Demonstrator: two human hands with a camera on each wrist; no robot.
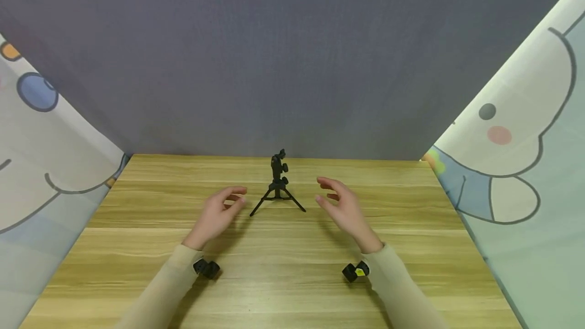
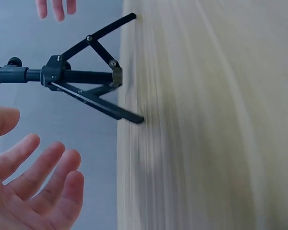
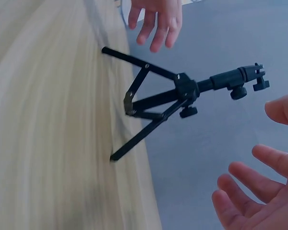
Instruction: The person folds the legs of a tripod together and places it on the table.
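Observation:
A small black tripod (image 1: 277, 189) stands upright on the wooden table with its legs spread. Knobs stick out from its centre column, and a clamp-like head tops it, best seen in the right wrist view. My left hand (image 1: 219, 212) hovers to the left of the tripod, fingers loosely bent and apart from it. On the other side my right hand (image 1: 343, 207) is held in much the same way, palm turned toward the tripod. Neither hand holds anything. In the left wrist view the tripod (image 2: 86, 76) shows its folding braces between the legs.
The wood-grain table (image 1: 283, 288) ends at a grey back panel (image 1: 283, 65). Cartoon-printed cloth hangs at the left (image 1: 45, 141) and at the right (image 1: 516, 166). A small black camera is strapped to each sleeve cuff.

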